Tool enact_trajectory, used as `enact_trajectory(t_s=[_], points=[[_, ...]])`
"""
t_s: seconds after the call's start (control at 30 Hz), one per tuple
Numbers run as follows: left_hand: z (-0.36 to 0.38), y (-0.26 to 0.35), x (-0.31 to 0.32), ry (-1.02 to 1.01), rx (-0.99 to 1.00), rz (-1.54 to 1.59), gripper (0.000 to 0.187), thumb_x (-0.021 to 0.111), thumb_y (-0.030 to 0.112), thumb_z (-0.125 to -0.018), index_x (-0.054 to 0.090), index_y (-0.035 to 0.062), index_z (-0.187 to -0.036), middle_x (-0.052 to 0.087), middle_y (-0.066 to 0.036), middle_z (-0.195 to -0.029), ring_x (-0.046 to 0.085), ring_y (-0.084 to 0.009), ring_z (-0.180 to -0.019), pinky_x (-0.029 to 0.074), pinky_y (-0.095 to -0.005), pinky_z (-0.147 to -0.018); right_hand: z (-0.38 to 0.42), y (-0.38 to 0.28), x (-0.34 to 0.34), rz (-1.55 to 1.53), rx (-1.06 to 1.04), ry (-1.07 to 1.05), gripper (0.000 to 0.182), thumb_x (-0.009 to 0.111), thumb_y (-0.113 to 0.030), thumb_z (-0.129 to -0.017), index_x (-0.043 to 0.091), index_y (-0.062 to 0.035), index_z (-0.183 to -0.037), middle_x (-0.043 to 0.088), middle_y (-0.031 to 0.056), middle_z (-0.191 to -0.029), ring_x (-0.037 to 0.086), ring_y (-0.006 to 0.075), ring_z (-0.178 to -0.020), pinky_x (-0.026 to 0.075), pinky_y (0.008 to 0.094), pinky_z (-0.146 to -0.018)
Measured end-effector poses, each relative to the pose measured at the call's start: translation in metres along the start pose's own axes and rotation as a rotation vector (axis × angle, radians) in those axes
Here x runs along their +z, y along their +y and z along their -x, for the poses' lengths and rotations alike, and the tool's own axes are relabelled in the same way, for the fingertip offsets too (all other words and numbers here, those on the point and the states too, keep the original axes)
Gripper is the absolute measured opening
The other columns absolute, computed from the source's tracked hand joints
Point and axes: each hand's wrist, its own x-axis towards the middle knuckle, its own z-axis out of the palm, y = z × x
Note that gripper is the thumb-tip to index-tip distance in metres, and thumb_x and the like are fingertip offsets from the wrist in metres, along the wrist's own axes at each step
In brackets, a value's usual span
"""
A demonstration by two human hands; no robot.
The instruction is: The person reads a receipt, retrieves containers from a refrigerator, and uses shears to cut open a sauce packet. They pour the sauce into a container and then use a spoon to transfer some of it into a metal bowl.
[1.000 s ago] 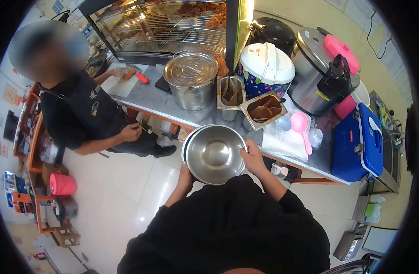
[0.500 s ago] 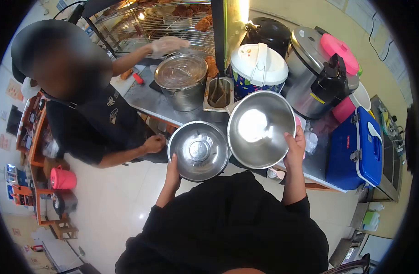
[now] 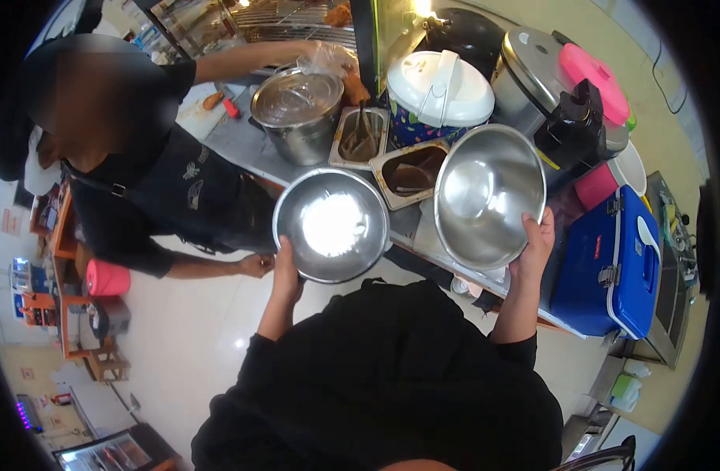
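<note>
Parted wider, 2 bowls (image 3: 488, 198), silvery, shiny

No text can be read: the apron print (image 3: 195, 195) and red cooler label (image 3: 597, 248) are too small

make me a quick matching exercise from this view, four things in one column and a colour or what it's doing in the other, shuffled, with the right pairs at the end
Column one
1. left hand
2. cooler box
3. right hand
4. cooking pot

Column two
A. holding the bowl closer to the co-worker
B. silver-coloured
C. holding the other bowl, nearer the cooler box
D. blue

Right pairs: 1-A, 2-D, 3-C, 4-B
</note>
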Motion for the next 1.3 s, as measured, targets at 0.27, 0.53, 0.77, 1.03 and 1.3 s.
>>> enact_trajectory(t_s=[0.27, 0.53, 0.77, 1.03, 1.3], points=[[0.008, 0.034, 0.018, 0.137, 0.131, -0.025, 0.069, 0.021, 0.055, -0.092, 0.030, -0.0011, -0.131, 0.043, -0.012, -0.126, 0.046, -0.0213, -0.112, 0.037, -0.0314, -0.094, -0.018, -0.007, -0.013, 0.041, -0.025, 0.022, 0.009, 0.049, 0.001, -0.081, 0.049, -0.0034, -0.089, 0.058, 0.0090, -0.084, 0.059, 0.0155, -0.075, 0.048, 0.0281, -0.069], [-0.025, 0.040, 0.029, 0.350, 0.070, 0.328, 0.057, 0.023, 0.046, -0.093, 0.027, 0.0030, -0.131, 0.041, -0.015, -0.126, 0.050, -0.0305, -0.108, 0.051, -0.0460, -0.082, -0.020, -0.011, -0.036, 0.051, -0.033, 0.124, 0.008, 0.050, 0.001, -0.081, 0.049, -0.0034, -0.088, 0.058, 0.0093, -0.087, 0.059, 0.0158, -0.078, 0.048, 0.0283, -0.073], [-0.087, 0.026, -0.006, 0.351, -0.023, 0.597, 0.041, 0.029, 0.028, -0.093, 0.039, -0.0017, -0.121, 0.043, -0.018, -0.121, 0.048, -0.0350, -0.108, 0.048, -0.0478, -0.088, -0.016, -0.001, -0.057, 0.070, -0.033, 0.150, 0.008, 0.051, 0.001, -0.081, 0.048, -0.0037, -0.087, 0.058, 0.0088, -0.086, 0.058, 0.0148, -0.077, 0.047, 0.0268, -0.072], [-0.195, 0.035, -0.074, 0.298, -0.128, 0.896, 0.031, 0.036, 0.017, -0.092, 0.050, -0.0064, -0.107, 0.056, -0.019, -0.102, 0.055, -0.0368, -0.097, 0.051, -0.0489, -0.085, 0.010, 0.001, -0.048, 0.088, -0.119, 0.289, 0.008, 0.051, 0.001, -0.080, 0.049, -0.0042, -0.086, 0.058, 0.0082, -0.084, 0.058, 0.0145, -0.076, 0.046, 0.0264, -0.072], [-0.326, 0.075, -0.147, 0.369, -0.404, 0.876, 0.028, 0.042, 0.017, -0.089, 0.051, -0.0065, -0.102, 0.055, -0.019, -0.097, 0.056, -0.0367, -0.087, 0.056, -0.0425, -0.075, 0.042, 0.006, -0.043, 0.126, -0.157, 0.539, 0.009, 0.052, 0.000, -0.081, 0.046, -0.0055, -0.083, 0.057, 0.0065, -0.083, 0.055, 0.0120, -0.074, 0.045, 0.0250, -0.070]])
